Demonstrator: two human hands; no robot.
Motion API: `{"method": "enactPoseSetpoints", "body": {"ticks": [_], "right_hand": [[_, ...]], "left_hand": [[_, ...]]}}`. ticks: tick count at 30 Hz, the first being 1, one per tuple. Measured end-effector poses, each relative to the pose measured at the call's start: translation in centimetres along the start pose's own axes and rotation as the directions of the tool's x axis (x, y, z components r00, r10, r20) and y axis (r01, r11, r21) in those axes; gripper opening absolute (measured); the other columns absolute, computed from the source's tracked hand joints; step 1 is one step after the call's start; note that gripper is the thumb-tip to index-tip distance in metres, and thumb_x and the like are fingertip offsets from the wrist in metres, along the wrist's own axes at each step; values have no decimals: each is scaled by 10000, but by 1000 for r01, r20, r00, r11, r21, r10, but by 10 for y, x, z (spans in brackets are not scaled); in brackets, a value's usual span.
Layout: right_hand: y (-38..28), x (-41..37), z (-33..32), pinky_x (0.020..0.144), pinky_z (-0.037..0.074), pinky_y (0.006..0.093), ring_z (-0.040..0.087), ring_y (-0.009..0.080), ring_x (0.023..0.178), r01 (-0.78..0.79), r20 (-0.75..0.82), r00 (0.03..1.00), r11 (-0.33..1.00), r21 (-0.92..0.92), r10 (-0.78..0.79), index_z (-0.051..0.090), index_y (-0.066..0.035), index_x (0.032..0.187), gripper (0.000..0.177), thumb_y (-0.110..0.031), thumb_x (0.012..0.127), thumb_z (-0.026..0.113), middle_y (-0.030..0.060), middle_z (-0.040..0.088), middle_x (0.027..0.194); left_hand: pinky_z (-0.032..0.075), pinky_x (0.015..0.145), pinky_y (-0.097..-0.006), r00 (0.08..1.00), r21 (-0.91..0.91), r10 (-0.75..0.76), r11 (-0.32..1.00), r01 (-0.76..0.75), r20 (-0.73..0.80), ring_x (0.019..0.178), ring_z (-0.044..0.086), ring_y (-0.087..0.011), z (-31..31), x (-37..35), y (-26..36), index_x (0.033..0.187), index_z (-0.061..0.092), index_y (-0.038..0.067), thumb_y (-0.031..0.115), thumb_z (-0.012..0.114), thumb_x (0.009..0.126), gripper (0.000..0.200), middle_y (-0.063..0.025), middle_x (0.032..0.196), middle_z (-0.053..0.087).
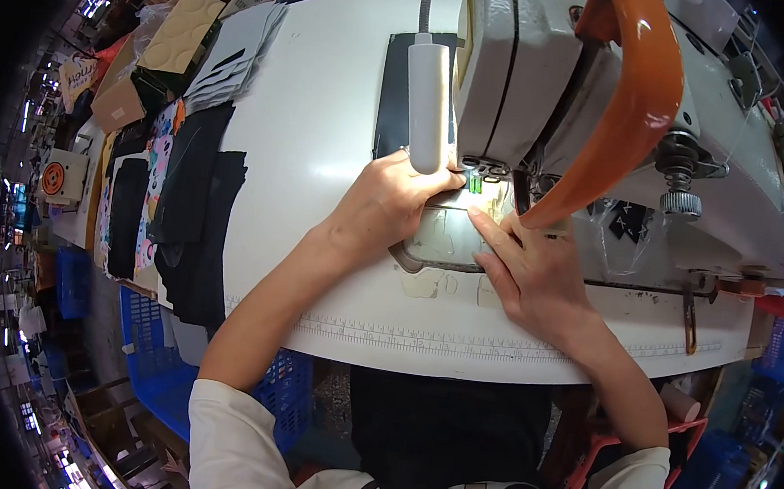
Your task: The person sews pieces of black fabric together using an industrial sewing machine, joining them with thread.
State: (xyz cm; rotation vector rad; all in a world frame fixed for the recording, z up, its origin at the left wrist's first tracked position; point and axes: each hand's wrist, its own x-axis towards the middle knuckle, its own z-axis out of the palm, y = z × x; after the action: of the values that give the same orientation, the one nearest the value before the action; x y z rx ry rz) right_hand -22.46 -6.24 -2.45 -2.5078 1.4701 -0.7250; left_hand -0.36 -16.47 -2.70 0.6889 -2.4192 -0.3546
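A sewing machine with an orange curved guard stands over the white table. My left hand is left of the needle area, its fingers closed on the near end of a black fabric piece. That fabric runs away from me, partly behind the white lamp. My right hand lies on the metal machine plate, its index finger and thumb stretched toward the needle area. Its other fingers are partly behind the guard. A small bright green patch shows by the presser foot, too small to make out.
Stacked black fabric pieces and grey sheets lie along the left. A cardboard box is behind them. A ruler strip follows the table's front edge. A thin tool lies at right. A blue basket stands below.
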Motion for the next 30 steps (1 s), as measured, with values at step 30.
{"method": "enactPoseSetpoints", "body": {"ticks": [30], "right_hand": [[-14, -37, -22, 822, 449, 397, 598, 276, 900, -8, -100, 995, 988, 156, 24, 686, -63, 1105, 292, -46, 821, 752, 71, 643, 1017]], "left_hand": [[555, 811, -348, 978, 455, 114, 872, -182, 173, 815, 640, -254, -24, -43, 76, 1042, 671, -59, 138, 718, 838, 287, -124, 879, 638]]}}
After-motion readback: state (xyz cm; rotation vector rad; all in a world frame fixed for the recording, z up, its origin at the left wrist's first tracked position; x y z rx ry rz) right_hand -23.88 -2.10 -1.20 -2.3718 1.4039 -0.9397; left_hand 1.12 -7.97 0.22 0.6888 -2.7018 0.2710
